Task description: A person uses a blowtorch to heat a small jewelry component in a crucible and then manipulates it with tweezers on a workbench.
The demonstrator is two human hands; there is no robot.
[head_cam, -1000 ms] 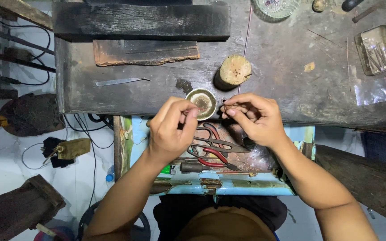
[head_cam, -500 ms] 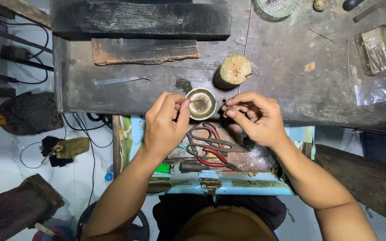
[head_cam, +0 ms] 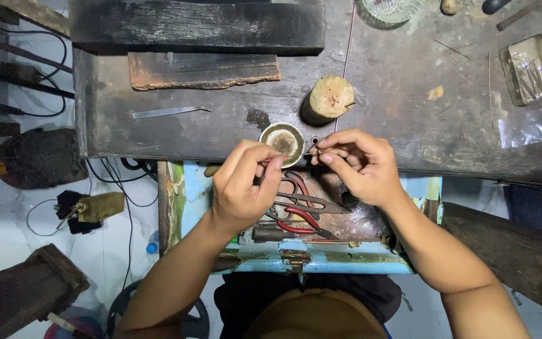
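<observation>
My left hand (head_cam: 246, 182) is closed around a thin tool whose tip reaches toward my right hand. My right hand (head_cam: 359, 163) pinches a tiny metal piece (head_cam: 317, 150) between thumb and fingers, just at the front edge of the dark workbench (head_cam: 409, 119). A small round metal dish (head_cam: 282, 139) sits on the bench right behind both hands. Below the hands an open blue drawer (head_cam: 321, 260) holds red-handled pliers (head_cam: 296, 216) and shears.
A short wooden stump (head_cam: 329, 98) stands behind the dish. Tweezers (head_cam: 167, 113) lie at the left, a rusty flat slab (head_cam: 202, 70) and a dark beam (head_cam: 196, 25) beyond. A tray of small rods (head_cam: 528, 68) and a plastic bag (head_cam: 531, 125) are at the right.
Both hands stay at the bench edge by the dish. The left hand has shifted slightly lower and its fingers have tightened on the tool; the right hand keeps pinching the small piece.
</observation>
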